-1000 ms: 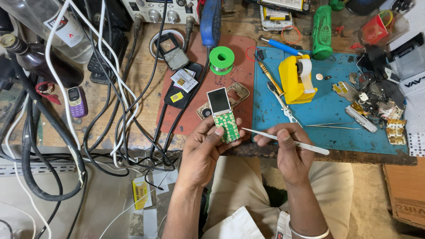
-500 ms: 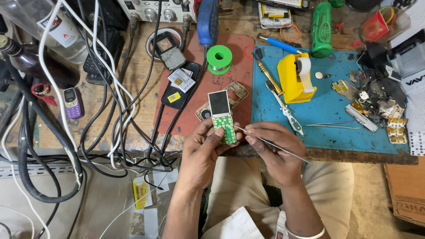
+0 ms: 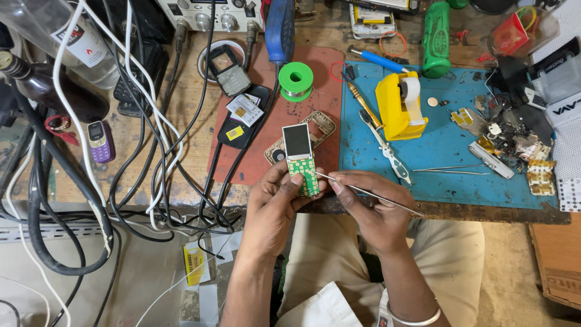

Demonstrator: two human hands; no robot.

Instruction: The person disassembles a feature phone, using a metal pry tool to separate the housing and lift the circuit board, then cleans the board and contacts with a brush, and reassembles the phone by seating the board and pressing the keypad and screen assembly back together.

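Observation:
My left hand point(image 3: 273, 203) grips a small green phone circuit board point(image 3: 301, 160) with its screen still attached, holding it upright at the workbench's front edge. My right hand point(image 3: 370, 209) pinches thin metal tweezers point(image 3: 369, 193), and their tip touches the right side of the board's green keypad area. Both hands sit close together above my lap. A metal phone frame point(image 3: 324, 124) lies flat on the reddish mat point(image 3: 321, 79) just behind the board.
A blue mat point(image 3: 448, 139) holds a yellow tape dispenser point(image 3: 399, 106), a second pair of tweezers point(image 3: 448, 170), a screwdriver and scattered phone parts at the right. A green solder spool point(image 3: 295, 79) stands behind. Thick black and white cables point(image 3: 91, 157) crowd the left, next to a small purple phone point(image 3: 100, 140).
My right hand has turned the tweezers and brought their tip in from the right onto the board. The left hand keeps the board nearly still.

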